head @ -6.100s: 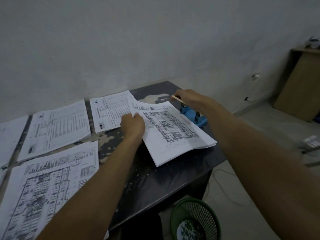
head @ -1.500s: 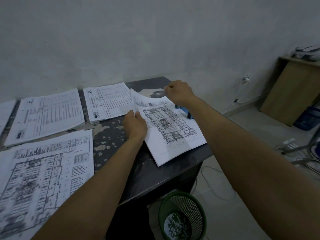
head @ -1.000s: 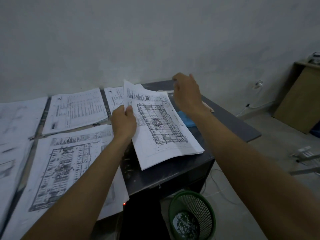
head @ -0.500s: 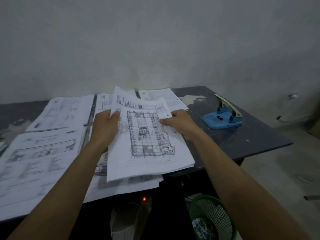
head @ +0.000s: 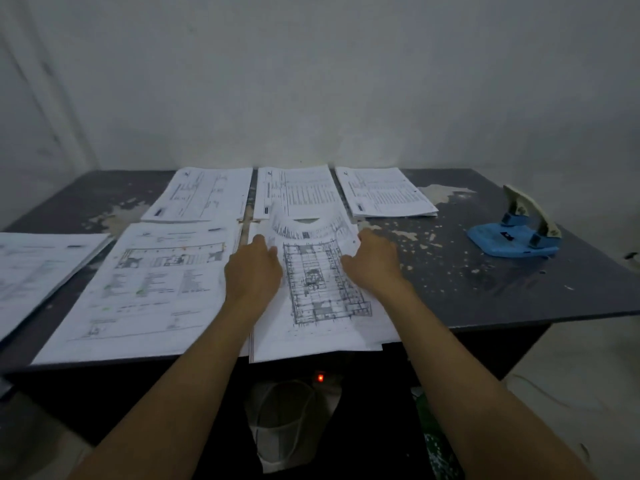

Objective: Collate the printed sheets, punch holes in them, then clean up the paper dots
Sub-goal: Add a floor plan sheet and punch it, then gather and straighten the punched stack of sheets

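A stack of printed sheets with a floor-plan drawing point(head: 320, 299) lies at the front middle of the dark table point(head: 485, 289), overhanging the front edge a little. My left hand point(head: 254, 271) grips its left edge and my right hand point(head: 372, 263) grips its right edge; the far end of the top sheets curls upward. A blue hole punch point(head: 516, 237) stands apart at the table's right side, its lever up. Pale specks that may be paper dots or chipped paint point(head: 446, 268) are scattered between the stack and the punch.
Other piles of printed sheets cover the table: three along the back point(head: 204, 194) point(head: 298, 188) point(head: 382, 190), one large drawing at front left point(head: 149, 285), another at the far left point(head: 34, 271). A green waste basket point(head: 436, 441) sits under the table at right. A wall stands close behind.
The held stack has come down from mid-air onto the table's front middle. My view has swung left, so the punch now sits further right.
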`<act>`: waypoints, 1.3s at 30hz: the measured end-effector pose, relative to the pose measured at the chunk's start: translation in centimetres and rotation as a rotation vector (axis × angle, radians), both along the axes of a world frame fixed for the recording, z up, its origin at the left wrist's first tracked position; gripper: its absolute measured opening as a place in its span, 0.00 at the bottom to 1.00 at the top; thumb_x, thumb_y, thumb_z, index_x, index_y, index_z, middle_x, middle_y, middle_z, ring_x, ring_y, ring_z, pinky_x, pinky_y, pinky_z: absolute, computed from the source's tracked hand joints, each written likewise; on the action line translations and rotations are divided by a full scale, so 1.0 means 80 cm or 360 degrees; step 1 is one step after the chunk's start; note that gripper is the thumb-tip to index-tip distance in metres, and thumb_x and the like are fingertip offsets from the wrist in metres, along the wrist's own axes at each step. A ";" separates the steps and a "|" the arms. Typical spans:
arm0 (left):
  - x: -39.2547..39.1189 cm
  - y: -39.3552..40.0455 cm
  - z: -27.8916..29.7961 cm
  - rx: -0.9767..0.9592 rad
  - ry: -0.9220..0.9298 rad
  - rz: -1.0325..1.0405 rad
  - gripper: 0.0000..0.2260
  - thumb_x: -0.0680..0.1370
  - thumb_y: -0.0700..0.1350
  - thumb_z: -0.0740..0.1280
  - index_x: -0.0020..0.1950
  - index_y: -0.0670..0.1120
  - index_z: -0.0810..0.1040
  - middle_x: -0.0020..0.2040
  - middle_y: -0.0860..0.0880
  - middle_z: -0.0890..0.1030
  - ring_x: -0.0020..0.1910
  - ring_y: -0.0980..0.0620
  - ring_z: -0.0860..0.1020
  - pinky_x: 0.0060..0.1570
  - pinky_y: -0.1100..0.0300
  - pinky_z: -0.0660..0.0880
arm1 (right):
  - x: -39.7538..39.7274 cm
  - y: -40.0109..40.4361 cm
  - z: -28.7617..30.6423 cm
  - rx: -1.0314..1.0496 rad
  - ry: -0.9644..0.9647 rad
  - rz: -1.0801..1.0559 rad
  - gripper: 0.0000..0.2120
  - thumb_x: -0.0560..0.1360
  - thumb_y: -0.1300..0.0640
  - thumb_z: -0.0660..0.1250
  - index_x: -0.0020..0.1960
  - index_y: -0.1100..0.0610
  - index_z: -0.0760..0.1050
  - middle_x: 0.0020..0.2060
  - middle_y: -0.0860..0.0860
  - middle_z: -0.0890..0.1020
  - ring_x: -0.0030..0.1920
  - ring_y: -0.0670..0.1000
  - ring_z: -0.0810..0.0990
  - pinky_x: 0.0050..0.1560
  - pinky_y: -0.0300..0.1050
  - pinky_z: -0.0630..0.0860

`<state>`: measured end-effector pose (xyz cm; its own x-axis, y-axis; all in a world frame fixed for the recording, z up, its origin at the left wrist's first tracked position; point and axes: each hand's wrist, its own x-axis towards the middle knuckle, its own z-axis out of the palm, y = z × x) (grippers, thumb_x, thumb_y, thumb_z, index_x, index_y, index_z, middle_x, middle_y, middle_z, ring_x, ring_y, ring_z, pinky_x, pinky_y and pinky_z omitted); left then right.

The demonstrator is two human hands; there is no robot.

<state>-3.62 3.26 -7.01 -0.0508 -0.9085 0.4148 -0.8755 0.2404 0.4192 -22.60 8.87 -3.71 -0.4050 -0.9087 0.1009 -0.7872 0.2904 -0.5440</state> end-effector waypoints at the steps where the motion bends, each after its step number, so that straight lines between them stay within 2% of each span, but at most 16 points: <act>1: 0.000 0.000 -0.001 -0.0021 -0.0010 0.0005 0.13 0.84 0.49 0.59 0.49 0.40 0.75 0.43 0.41 0.81 0.41 0.41 0.79 0.34 0.57 0.64 | 0.000 -0.002 0.005 0.0014 -0.0015 0.0002 0.21 0.75 0.54 0.68 0.66 0.60 0.70 0.62 0.58 0.76 0.63 0.59 0.73 0.57 0.46 0.74; 3: 0.000 0.000 -0.003 -0.0074 -0.0020 0.0008 0.12 0.83 0.48 0.60 0.50 0.40 0.75 0.43 0.41 0.81 0.40 0.41 0.79 0.33 0.57 0.63 | 0.002 -0.005 0.014 0.0045 -0.0022 -0.0006 0.19 0.75 0.56 0.69 0.63 0.60 0.71 0.59 0.56 0.77 0.59 0.57 0.76 0.49 0.43 0.73; 6: -0.001 0.002 -0.003 -0.0150 -0.0045 -0.0043 0.11 0.83 0.46 0.61 0.53 0.39 0.76 0.45 0.40 0.80 0.43 0.41 0.79 0.35 0.55 0.66 | 0.006 -0.010 0.017 0.0026 -0.0205 -0.0020 0.17 0.74 0.59 0.69 0.61 0.61 0.72 0.56 0.55 0.79 0.54 0.54 0.79 0.47 0.43 0.76; 8: -0.003 0.002 -0.004 -0.0152 -0.0150 -0.0064 0.11 0.82 0.44 0.61 0.58 0.37 0.76 0.54 0.38 0.79 0.53 0.40 0.76 0.45 0.51 0.71 | 0.007 -0.012 0.018 0.0025 -0.0314 -0.0039 0.17 0.74 0.61 0.69 0.61 0.61 0.73 0.54 0.54 0.80 0.52 0.53 0.80 0.47 0.44 0.78; 10: -0.003 0.000 -0.006 -0.0130 -0.0304 -0.0040 0.13 0.82 0.44 0.60 0.61 0.38 0.75 0.60 0.37 0.76 0.59 0.40 0.71 0.56 0.50 0.69 | 0.005 -0.015 0.020 0.0020 -0.0471 -0.0052 0.15 0.73 0.64 0.69 0.59 0.64 0.77 0.52 0.56 0.83 0.51 0.54 0.83 0.52 0.50 0.82; 12: -0.002 0.000 -0.007 -0.0116 -0.0399 0.0000 0.14 0.82 0.46 0.59 0.62 0.39 0.74 0.60 0.37 0.76 0.59 0.39 0.70 0.58 0.49 0.67 | 0.001 -0.015 0.025 0.0015 -0.0676 -0.0078 0.16 0.71 0.67 0.70 0.59 0.67 0.77 0.53 0.59 0.84 0.52 0.57 0.84 0.54 0.55 0.81; 15: -0.002 0.001 -0.007 -0.0086 -0.0421 0.0027 0.14 0.81 0.47 0.58 0.62 0.40 0.74 0.56 0.37 0.78 0.57 0.38 0.72 0.58 0.46 0.66 | -0.003 -0.014 0.028 0.0017 -0.0996 -0.0095 0.21 0.69 0.68 0.75 0.60 0.66 0.76 0.50 0.60 0.84 0.49 0.57 0.85 0.51 0.52 0.83; 17: -0.003 0.000 -0.006 -0.0066 -0.0424 0.0020 0.14 0.82 0.47 0.58 0.63 0.40 0.73 0.57 0.38 0.78 0.57 0.38 0.73 0.58 0.46 0.66 | -0.002 -0.013 0.022 -0.0047 -0.1083 -0.0106 0.22 0.68 0.70 0.75 0.60 0.63 0.76 0.49 0.58 0.84 0.47 0.56 0.84 0.49 0.50 0.83; 18: -0.003 0.000 -0.006 -0.0058 -0.0416 0.0012 0.15 0.82 0.47 0.58 0.64 0.40 0.72 0.58 0.38 0.77 0.57 0.38 0.73 0.58 0.46 0.66 | 0.001 -0.013 0.019 -0.0082 -0.0983 -0.0127 0.20 0.68 0.69 0.75 0.58 0.62 0.77 0.48 0.57 0.84 0.46 0.55 0.84 0.48 0.50 0.83; 21: -0.004 -0.001 -0.007 -0.0069 -0.0403 -0.0014 0.14 0.82 0.46 0.59 0.63 0.40 0.73 0.59 0.38 0.77 0.56 0.38 0.73 0.57 0.47 0.66 | 0.012 -0.014 0.015 -0.0036 -0.0338 -0.0155 0.12 0.70 0.64 0.71 0.54 0.62 0.78 0.46 0.55 0.84 0.44 0.53 0.83 0.41 0.45 0.82; 23: -0.004 -0.002 -0.007 -0.0082 -0.0377 -0.0043 0.14 0.82 0.45 0.59 0.63 0.39 0.73 0.57 0.38 0.77 0.55 0.39 0.73 0.55 0.48 0.67 | 0.019 -0.015 0.019 0.0069 -0.0150 -0.0126 0.22 0.72 0.61 0.70 0.64 0.65 0.72 0.55 0.57 0.81 0.52 0.56 0.81 0.49 0.47 0.80; 26: -0.004 -0.003 -0.007 -0.0075 -0.0306 -0.0082 0.14 0.82 0.45 0.59 0.64 0.38 0.73 0.59 0.38 0.76 0.56 0.39 0.73 0.54 0.48 0.69 | 0.021 -0.018 0.028 0.0115 -0.0170 -0.0096 0.35 0.74 0.62 0.69 0.75 0.66 0.56 0.66 0.60 0.73 0.63 0.59 0.75 0.58 0.49 0.77; 29: -0.004 -0.003 -0.007 -0.0087 -0.0228 -0.0119 0.14 0.82 0.44 0.61 0.64 0.38 0.73 0.60 0.38 0.75 0.56 0.38 0.72 0.54 0.47 0.70 | 0.016 -0.019 0.033 0.0094 -0.0398 -0.0129 0.36 0.73 0.65 0.70 0.74 0.65 0.55 0.62 0.59 0.76 0.59 0.57 0.77 0.51 0.46 0.78; 32: -0.004 -0.002 -0.007 -0.0109 -0.0182 -0.0140 0.14 0.82 0.43 0.62 0.64 0.37 0.73 0.62 0.37 0.73 0.56 0.38 0.73 0.55 0.46 0.70 | 0.007 -0.021 0.034 0.0030 -0.0820 -0.0186 0.30 0.70 0.69 0.73 0.68 0.68 0.64 0.55 0.58 0.80 0.56 0.56 0.80 0.48 0.45 0.80; 35: -0.004 -0.003 -0.007 -0.0121 -0.0186 -0.0156 0.14 0.81 0.43 0.62 0.64 0.37 0.73 0.63 0.37 0.73 0.56 0.39 0.73 0.55 0.47 0.70 | -0.008 -0.019 0.038 0.0041 -0.1068 -0.0193 0.20 0.68 0.67 0.76 0.57 0.68 0.74 0.54 0.59 0.82 0.55 0.58 0.82 0.56 0.53 0.80; 39: -0.005 -0.001 -0.006 -0.0166 -0.0172 -0.0213 0.13 0.80 0.42 0.64 0.62 0.35 0.74 0.61 0.36 0.73 0.54 0.38 0.74 0.54 0.48 0.72 | -0.021 -0.017 0.040 0.0143 -0.1266 -0.0097 0.25 0.66 0.64 0.78 0.61 0.66 0.76 0.60 0.59 0.80 0.62 0.61 0.78 0.65 0.58 0.74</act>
<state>-4.06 3.14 -7.50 -0.2172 -0.8431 0.4919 -0.8714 0.3945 0.2915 -24.27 7.51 -0.55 -0.3738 -0.8738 -0.3110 -0.1549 0.3895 -0.9079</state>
